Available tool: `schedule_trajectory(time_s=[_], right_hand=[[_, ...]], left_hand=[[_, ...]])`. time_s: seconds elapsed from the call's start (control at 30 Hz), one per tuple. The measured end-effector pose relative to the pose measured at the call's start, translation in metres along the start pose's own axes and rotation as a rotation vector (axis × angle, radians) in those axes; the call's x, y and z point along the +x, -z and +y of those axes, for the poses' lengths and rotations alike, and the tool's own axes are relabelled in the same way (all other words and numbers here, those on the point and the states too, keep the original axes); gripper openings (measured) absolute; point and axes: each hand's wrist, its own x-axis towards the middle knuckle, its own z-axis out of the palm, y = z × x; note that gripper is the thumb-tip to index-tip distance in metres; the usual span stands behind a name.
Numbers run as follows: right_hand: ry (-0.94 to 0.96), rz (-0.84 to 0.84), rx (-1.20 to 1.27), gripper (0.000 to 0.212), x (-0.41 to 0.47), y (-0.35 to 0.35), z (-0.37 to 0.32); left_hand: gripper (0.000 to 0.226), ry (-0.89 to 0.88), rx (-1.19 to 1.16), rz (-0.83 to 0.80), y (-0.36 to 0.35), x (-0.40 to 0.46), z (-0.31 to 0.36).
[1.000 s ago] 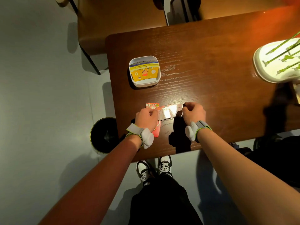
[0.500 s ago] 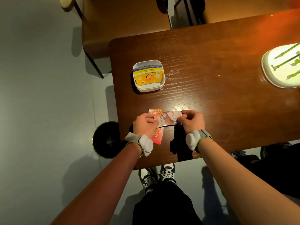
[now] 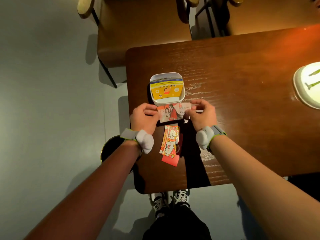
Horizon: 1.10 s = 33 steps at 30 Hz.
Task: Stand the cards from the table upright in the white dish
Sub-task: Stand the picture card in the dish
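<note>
Both bare forearms reach forward from the bottom corners and converge toward the middle, each wrist wrapped in a grey band carrying a pale rounded pod. The left hand (image 3: 144,116) is curled with its fingers turned inward to the right, pinching something at its fingertips. The right hand (image 3: 201,114) mirrors it, fingers bent and turned left, thumb and forefinger closed in a pinch.

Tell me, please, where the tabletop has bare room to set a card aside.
Bare wood spans between the white dish and the pale tray at right. It is crowded near the front edge, where both hands hold a card above the loose cards.
</note>
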Motion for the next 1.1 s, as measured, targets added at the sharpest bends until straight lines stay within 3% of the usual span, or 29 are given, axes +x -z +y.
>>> schedule_trajectory(time_s=[0.27,0.67,1.1], right_hand=[[0.156,0.072,-0.034,0.007,0.038,-0.008,-0.042],[0.225,-0.006,-0.227,0.01,0.066,-0.013,-0.052],[0.22,0.046,-0.403,0.009,0.078,-0.026,-0.041]], left_hand=[[0.015,-0.141,0.052,0.108,0.011,0.049,0.04],[0.016,-0.132,0.115,0.145,0.004,0.063,0.022],[0.015,-0.168,0.195,0.195,-0.01,0.086,0.016]])
